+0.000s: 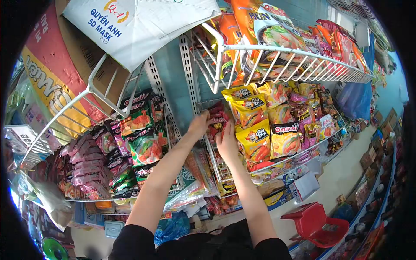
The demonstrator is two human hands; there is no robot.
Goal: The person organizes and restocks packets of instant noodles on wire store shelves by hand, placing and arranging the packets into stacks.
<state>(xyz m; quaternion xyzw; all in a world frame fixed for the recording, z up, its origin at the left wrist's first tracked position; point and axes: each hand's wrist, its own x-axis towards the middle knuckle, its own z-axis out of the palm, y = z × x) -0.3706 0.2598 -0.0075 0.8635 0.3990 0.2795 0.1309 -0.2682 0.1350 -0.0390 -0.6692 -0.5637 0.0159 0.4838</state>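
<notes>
**Left hand (pixel 198 125) and right hand (pixel 227 141) at the red packets (pixel 218 118)**

Head view. Both bare forearms extend forward from black sleeves (pixel 133 243) and converge on the red packets, which stand in a narrow row immediately to the left of the yellow packets (pixel 255 141). The left hand, slightly blurred, is at the near-left side of the row with its fingers bent toward it; whether they grasp a packet cannot be told. The right hand lies between the red and yellow packets, its fingers pointing away from the body and against the red ones; its grip likewise cannot be determined. Right of the yellow packets' front column stands a pack marked "Omachi" (pixel 285 138). A white wire rack (pixel 219 65) projects above. Across the slotted metal uprights (pixel 189 65), at left, are green-and-black packets (pixel 146 146) and stacked pink packets (pixel 89 173). A red chair (pixel 318 225) occupies the lower right.
</notes>
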